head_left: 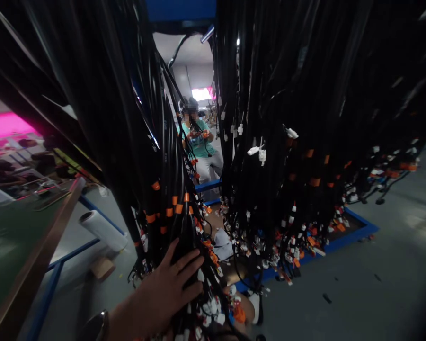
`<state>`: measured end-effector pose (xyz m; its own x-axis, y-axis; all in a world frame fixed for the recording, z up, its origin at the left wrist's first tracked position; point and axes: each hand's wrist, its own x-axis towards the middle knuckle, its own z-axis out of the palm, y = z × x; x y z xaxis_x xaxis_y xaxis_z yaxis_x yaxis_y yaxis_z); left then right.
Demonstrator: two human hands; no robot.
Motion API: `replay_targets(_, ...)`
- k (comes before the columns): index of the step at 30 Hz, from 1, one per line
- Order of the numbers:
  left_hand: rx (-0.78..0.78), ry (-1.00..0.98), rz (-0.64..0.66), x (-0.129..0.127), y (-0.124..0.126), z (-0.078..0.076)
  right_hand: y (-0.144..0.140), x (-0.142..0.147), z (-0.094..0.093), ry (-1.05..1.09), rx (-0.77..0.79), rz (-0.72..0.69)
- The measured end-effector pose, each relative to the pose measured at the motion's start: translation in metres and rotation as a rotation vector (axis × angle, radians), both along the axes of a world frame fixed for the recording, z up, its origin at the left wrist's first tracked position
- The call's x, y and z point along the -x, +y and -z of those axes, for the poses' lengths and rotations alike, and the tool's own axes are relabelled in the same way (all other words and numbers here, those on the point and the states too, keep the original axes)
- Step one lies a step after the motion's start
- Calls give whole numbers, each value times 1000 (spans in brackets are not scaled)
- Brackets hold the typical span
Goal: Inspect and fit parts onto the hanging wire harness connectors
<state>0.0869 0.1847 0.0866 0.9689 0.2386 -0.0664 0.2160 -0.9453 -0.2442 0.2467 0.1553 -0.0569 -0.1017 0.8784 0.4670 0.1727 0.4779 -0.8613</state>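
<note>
A thick bundle of black wire harnesses (166,161) with orange tape marks hangs in front of me. My left hand (173,284) lies against its lower part, fingers spread and stretched out. Below that hand dangle white and orange connectors (213,310) on the harness ends. My right hand (246,308) shows only in part at the bottom, behind and beside these connectors, with something white at its edge. Its fingers are mostly hidden by the harness ends, so their grip does not show.
More black harnesses (262,189) hang at the right over a blue-framed rack base (362,229). A white roll (102,229) and a small brown block (102,268) are on the floor. At the left runs a green-topped table (17,251). Another person (199,142) sits behind, handling wires.
</note>
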Motion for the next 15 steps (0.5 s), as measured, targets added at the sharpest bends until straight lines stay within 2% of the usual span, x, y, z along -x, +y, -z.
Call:
replay_targets(5, -162, -80, 81, 6, -2, 8, -44, -22, 18, -14, -65, 225)
replay_targets(8, -193, -241, 95, 8, -5, 14, -52, -40, 15, -2, -49, 312)
replay_targets(9, -189, -292, 90, 9, -5, 17, -43, -45, 9, 3, -36, 352)
replay_targets(11, -177, -383, 81, 10, -5, 23, -4, -51, -9, 10, 33, 529)
replay_targets(13, -180, -452, 81, 13, -3, 28, 53, -48, -31, -28, 70, 538)
replay_targets(15, -212, -435, 48, 18, -1, 29, 116, -35, -56, -79, 58, 507)
